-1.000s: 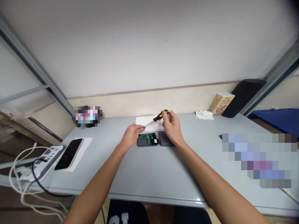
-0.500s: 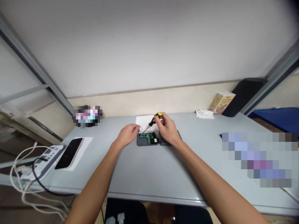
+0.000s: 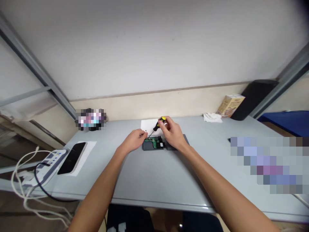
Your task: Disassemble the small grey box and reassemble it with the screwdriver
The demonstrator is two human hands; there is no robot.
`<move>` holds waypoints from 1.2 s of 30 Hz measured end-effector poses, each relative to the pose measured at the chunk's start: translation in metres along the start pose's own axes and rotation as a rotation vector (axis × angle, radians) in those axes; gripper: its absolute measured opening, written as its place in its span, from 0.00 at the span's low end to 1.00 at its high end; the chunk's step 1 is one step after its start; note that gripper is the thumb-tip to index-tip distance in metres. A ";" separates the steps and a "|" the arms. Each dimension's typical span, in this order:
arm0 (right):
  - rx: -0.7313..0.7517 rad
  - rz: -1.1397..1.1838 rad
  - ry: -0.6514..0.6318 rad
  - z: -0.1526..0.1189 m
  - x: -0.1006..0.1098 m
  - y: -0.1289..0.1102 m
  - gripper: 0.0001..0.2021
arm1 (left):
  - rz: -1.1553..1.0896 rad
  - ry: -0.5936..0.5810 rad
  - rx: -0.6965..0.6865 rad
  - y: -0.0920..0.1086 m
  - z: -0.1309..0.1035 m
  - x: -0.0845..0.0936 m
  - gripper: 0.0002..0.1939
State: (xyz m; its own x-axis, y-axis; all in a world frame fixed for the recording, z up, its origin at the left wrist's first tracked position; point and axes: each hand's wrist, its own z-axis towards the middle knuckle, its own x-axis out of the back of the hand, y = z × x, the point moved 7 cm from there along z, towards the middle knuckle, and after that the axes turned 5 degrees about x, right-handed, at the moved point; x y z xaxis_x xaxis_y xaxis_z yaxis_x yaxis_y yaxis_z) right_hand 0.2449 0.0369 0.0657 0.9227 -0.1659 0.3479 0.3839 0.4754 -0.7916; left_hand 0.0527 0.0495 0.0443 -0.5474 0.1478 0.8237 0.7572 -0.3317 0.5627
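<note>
From where I am standing, the right hand (image 3: 174,135) is gripping a slim-shafted screwdriver with a black and yellow handle (image 3: 156,125), its fingers closing round the grip. The shaft is slanting down towards seven o'clock, seemingly so its tip can reach the upper-left corner of a green circuit board (image 3: 154,141); I cannot tell whether they are touching. The board is lying in an open dark-grey rectangular casing (image 3: 149,147) at the middle of the pale grey, smooth-topped desk (image 3: 154,180).

The left hand (image 3: 134,140) is resting at the casing's ten o'clock corner, its fingers bunching near the tip, probably to steady the work; whether they are pinching anything small is unclear. At three o'clock, a dark-grey boxy part (image 3: 170,148) is sitting beside the casing, partly hiding beneath the right hand. A white sheet of paper (image 3: 147,124) is lying at twelve o'clock, perhaps making its small dark specks (image 3: 146,130) easier to spot.
</note>
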 end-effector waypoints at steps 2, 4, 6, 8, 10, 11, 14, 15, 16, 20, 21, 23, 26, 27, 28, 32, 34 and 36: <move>0.034 -0.014 -0.034 0.000 -0.002 -0.007 0.15 | -0.015 -0.007 -0.015 0.001 -0.001 0.000 0.19; 0.095 -0.012 -0.066 0.001 -0.005 -0.018 0.14 | -0.035 -0.016 -0.023 0.002 -0.002 0.000 0.16; 0.152 0.011 -0.105 0.003 -0.009 -0.029 0.14 | -0.032 -0.021 -0.033 0.003 -0.002 0.000 0.15; 0.197 0.036 -0.153 0.005 -0.013 -0.038 0.14 | -0.012 -0.021 -0.050 0.004 -0.002 0.000 0.15; 0.227 0.041 -0.203 0.009 -0.018 -0.046 0.15 | -0.007 -0.020 -0.066 0.005 -0.002 -0.001 0.15; 0.236 0.036 -0.224 0.011 -0.020 -0.050 0.17 | -0.011 -0.021 -0.071 0.005 -0.002 -0.001 0.15; 0.258 0.037 -0.274 0.020 -0.026 -0.058 0.18 | -0.029 -0.031 -0.075 0.003 -0.001 -0.002 0.14; 0.271 0.055 -0.282 0.023 -0.028 -0.060 0.16 | -0.032 -0.033 -0.075 0.002 -0.001 -0.003 0.13; 0.278 0.086 -0.278 0.025 -0.030 -0.062 0.13 | -0.035 -0.035 -0.075 0.000 0.000 -0.004 0.13; 0.176 0.382 -0.188 0.031 -0.041 -0.054 0.11 | -0.058 -0.037 -0.070 -0.004 0.001 -0.006 0.14; 0.123 0.477 -0.165 0.030 -0.045 -0.049 0.14 | -0.065 -0.043 -0.072 -0.005 0.001 -0.006 0.14; 0.039 0.597 -0.140 0.027 -0.054 -0.039 0.19 | -0.068 -0.052 -0.087 -0.004 0.001 -0.007 0.15; 0.006 0.660 -0.101 0.023 -0.059 -0.033 0.22 | -0.058 -0.053 -0.115 -0.002 0.001 -0.006 0.15; -0.001 0.700 -0.097 0.022 -0.060 -0.032 0.24 | -0.057 -0.054 -0.120 -0.001 0.001 -0.006 0.16; -0.013 0.748 -0.100 0.021 -0.060 -0.031 0.26 | -0.056 -0.055 -0.124 -0.001 0.001 -0.006 0.16; -0.065 0.833 -0.077 0.020 -0.060 -0.031 0.22 | -0.059 -0.052 -0.128 -0.003 0.001 -0.007 0.16; -0.093 0.862 -0.018 0.019 -0.058 -0.028 0.23 | -0.067 -0.061 -0.129 -0.004 0.001 -0.008 0.16; -0.106 0.880 0.049 0.019 -0.056 -0.025 0.25 | -0.078 -0.074 -0.134 -0.005 0.001 -0.008 0.16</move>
State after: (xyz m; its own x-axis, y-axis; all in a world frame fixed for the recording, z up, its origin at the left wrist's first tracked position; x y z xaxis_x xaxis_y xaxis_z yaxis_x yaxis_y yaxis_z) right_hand 0.1831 0.0506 0.0756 0.8843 0.1840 -0.4290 -0.4667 0.3661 -0.8051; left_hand 0.0537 0.0507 0.0348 -0.5711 0.2446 0.7836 0.6563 -0.4373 0.6149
